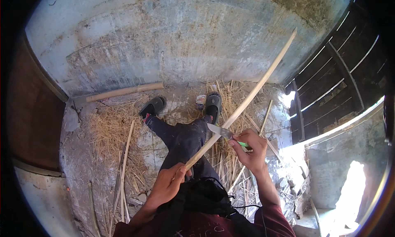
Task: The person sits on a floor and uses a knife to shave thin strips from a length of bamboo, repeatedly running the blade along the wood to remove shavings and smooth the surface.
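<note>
A long pale strip, likely split bamboo or wood [254,93], slants from my lap up toward the far right, its far end narrowing to a point. My left hand [168,183] grips its near end, thumb on top. In my right hand [251,148] is a knife [220,131] with a broad steel blade and a bright green part showing at the handle. The blade lies across the strip around its lower middle, its tip pointing left over my thigh. Whether the edge is cutting into the strip I cannot tell.
Heaps of straw-like shavings [111,124] cover the floor around my dark shoes [212,103]. A thick pole [125,91] lies along the stained wall [164,39]. Thin strips [125,171] lie at left. A dark slatted panel [337,76] stands at right, a brown door [35,117] at left.
</note>
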Tool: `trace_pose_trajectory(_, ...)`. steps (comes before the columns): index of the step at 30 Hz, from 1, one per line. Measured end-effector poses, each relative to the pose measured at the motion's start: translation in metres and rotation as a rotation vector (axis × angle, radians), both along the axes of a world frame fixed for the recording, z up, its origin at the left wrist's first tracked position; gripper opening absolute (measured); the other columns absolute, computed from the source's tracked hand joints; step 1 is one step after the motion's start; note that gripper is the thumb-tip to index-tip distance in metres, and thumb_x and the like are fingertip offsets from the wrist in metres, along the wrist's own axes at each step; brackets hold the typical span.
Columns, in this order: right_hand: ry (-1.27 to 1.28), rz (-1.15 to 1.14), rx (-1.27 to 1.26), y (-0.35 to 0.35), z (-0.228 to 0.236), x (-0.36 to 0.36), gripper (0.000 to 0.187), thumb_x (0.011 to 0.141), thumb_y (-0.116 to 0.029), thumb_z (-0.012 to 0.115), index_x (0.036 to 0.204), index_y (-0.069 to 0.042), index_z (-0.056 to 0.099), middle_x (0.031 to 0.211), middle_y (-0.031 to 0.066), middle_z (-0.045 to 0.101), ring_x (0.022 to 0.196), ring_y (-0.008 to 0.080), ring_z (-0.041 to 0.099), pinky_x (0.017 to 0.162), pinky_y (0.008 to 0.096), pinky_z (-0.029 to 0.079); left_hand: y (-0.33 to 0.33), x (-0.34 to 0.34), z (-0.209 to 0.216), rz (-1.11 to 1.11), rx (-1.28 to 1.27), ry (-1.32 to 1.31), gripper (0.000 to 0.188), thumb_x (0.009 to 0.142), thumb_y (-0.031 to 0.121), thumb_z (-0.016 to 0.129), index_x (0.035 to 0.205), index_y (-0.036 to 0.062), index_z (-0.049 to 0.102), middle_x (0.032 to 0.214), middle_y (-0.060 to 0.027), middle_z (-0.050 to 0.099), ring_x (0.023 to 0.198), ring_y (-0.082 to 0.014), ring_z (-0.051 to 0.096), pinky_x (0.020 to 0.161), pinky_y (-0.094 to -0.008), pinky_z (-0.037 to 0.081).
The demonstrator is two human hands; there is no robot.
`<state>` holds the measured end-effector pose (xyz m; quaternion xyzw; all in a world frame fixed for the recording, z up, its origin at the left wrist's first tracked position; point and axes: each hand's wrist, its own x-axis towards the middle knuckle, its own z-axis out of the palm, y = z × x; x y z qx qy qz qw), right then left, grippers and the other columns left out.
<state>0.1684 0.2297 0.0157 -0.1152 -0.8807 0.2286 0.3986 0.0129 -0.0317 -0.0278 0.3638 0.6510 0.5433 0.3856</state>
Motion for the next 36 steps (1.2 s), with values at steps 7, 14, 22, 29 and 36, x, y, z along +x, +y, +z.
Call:
trace_pose_trajectory(7, -0.019, 0.01, 0.009, 0.003, 0.003, 0.005, 0.025, 0.082, -0.005, 0.091, 0.093, 0.0, 0.069, 0.086, 0.017, 0.075, 0.071, 0.0284, 0.073, 0.061, 0.0349, 0.054, -0.001, -0.001, 0.004, -0.036, -0.013, -0.023, 0.049, 0.119, 0.045, 0.042, 0.105, 0.0032, 0.065, 0.066, 0.0036, 0.043, 0.057, -0.0048, 0.036, 0.052, -0.028, 0.03)
trace_pose_trajectory(14, 0.053, -0.029, -0.004, 0.011, 0.006, 0.006, 0.023, 0.083, -0.009, 0.092, 0.092, -0.001, 0.072, 0.085, 0.0136, 0.075, 0.072, 0.0269, 0.074, 0.061, 0.0351, 0.055, -0.001, -0.005, 0.0, -0.03, -0.005, 0.034, 0.046, 0.118, 0.046, 0.046, 0.103, 0.0056, 0.063, 0.07, 0.0041, 0.045, 0.059, -0.0042, 0.035, 0.053, -0.0286, 0.031)
trace_pose_trajectory(22, 0.056, -0.034, 0.017, 0.011, 0.008, 0.009, 0.025, 0.082, -0.008, 0.093, 0.094, -0.002, 0.071, 0.085, 0.014, 0.075, 0.072, 0.0281, 0.074, 0.062, 0.0357, 0.055, -0.002, -0.006, -0.001, -0.045, -0.026, 0.014, 0.044, 0.117, 0.046, 0.047, 0.102, 0.0067, 0.061, 0.071, 0.0047, 0.044, 0.06, -0.0043, 0.036, 0.054, -0.0289, 0.031)
trace_pose_trajectory(29, 0.052, 0.002, 0.037, 0.012, 0.005, 0.009, 0.026, 0.081, -0.01, 0.094, 0.093, -0.003, 0.072, 0.085, 0.0126, 0.075, 0.072, 0.0265, 0.074, 0.06, 0.035, 0.056, -0.002, -0.006, 0.001, -0.056, -0.026, 0.002, 0.044, 0.117, 0.046, 0.047, 0.102, 0.0069, 0.061, 0.072, 0.0051, 0.044, 0.061, -0.0043, 0.036, 0.055, -0.0284, 0.031)
trace_pose_trajectory(36, 0.029, 0.055, 0.091, 0.002, 0.006, 0.006, 0.026, 0.078, -0.013, 0.096, 0.091, -0.005, 0.075, 0.085, 0.0099, 0.074, 0.07, 0.0228, 0.075, 0.057, 0.0331, 0.057, -0.002, -0.005, 0.004, -0.069, -0.041, 0.023, 0.043, 0.117, 0.044, 0.047, 0.102, 0.0064, 0.061, 0.072, 0.0042, 0.044, 0.064, -0.0064, 0.038, 0.058, -0.0287, 0.032)
